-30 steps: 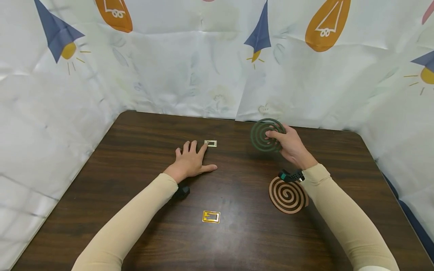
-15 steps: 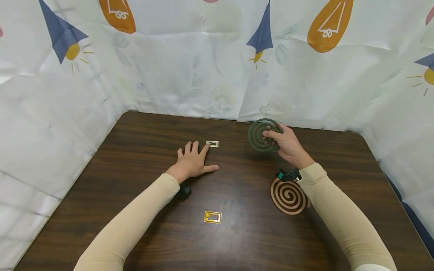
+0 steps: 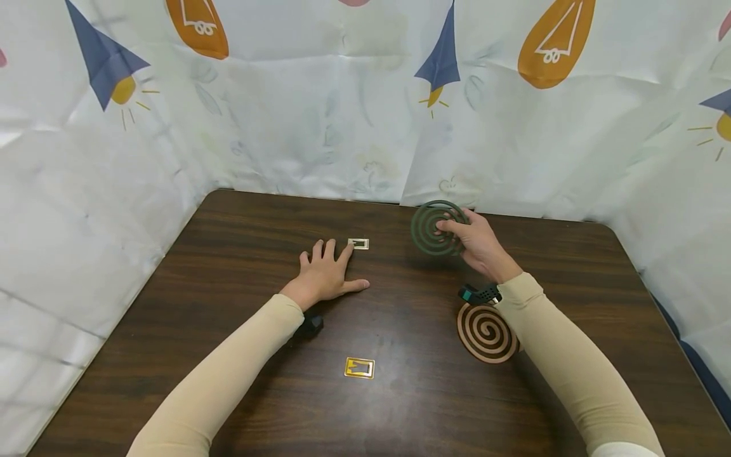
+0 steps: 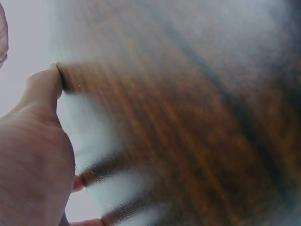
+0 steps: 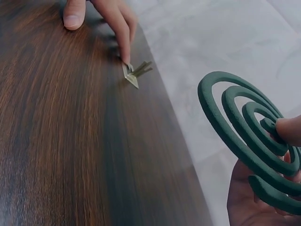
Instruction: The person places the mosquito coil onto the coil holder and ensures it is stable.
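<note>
A green mosquito coil [image 3: 425, 230] is held above the far part of the table by my right hand [image 3: 482, 244], the thumb pressing near its centre. In the right wrist view the green coil [image 5: 221, 110] tilts, with the fingers behind it. My left hand [image 3: 322, 277] lies with spread fingers on the table, its index fingertip touching a small pale metal coil stand [image 3: 364, 244]. The right wrist view shows an upright prong on that stand [image 5: 134, 81]. A brown mosquito coil [image 3: 485, 333] lies flat, partly under my right wrist. Nearer me lies a gold-coloured coil stand [image 3: 359, 368].
The dark wooden table [image 3: 257, 393] has rounded far corners. A white printed cloth [image 3: 285, 127] hangs behind it and along both sides. A black band [image 3: 480, 294] is on my right wrist, and a dark device [image 3: 311, 325] sits under my left wrist.
My right hand has carried the green coil slightly left, toward the pale stand. The left hand keeps its place at that stand. The head view has shifted a little.
</note>
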A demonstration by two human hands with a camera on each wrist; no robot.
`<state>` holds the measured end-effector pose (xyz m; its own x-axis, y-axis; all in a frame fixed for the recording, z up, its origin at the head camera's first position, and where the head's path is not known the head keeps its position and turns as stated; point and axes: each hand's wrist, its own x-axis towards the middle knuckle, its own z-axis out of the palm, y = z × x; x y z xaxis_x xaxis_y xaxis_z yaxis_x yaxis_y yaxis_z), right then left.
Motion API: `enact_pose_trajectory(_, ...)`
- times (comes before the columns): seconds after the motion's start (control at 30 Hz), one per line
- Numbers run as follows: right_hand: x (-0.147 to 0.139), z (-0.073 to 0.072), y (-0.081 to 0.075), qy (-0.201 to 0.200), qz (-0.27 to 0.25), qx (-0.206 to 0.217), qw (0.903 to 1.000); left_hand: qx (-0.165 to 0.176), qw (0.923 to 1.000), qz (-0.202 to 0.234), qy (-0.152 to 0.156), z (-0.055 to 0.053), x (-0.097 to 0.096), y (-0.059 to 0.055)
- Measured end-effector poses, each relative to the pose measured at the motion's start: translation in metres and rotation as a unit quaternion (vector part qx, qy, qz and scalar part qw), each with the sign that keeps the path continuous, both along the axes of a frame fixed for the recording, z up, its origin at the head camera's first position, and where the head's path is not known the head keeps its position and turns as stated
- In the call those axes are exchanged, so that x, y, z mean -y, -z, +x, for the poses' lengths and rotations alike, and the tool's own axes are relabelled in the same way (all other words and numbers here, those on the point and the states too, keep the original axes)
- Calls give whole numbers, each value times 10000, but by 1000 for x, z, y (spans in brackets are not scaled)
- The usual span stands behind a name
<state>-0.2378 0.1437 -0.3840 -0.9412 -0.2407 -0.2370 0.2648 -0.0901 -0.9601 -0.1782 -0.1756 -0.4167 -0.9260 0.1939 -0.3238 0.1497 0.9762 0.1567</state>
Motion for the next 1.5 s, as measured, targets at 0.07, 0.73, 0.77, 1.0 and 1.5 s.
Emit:
enact_pose_trajectory(0.07,2,0,0,1,-16,5,10000,0,10000,0,3,0,0,1)
enact_pose_trajectory(0.73,26,-10,5,8,-101,54,9999,-10,10000,16,53,0,0,-1)
enact_pose_trajectory(0.77,27,-10,5,-11,-82,58,9999,-16,10000,11,58,0,1,-1)
enact_pose_trajectory(1.0,35,-13,8,-83,-83,113,9999,-40,10000,11,61,0,1,0)
enact_pose_trajectory(1.5,50,-17,12,-115,-123,84,9998,-48,10000,-18,22,0,0,2)
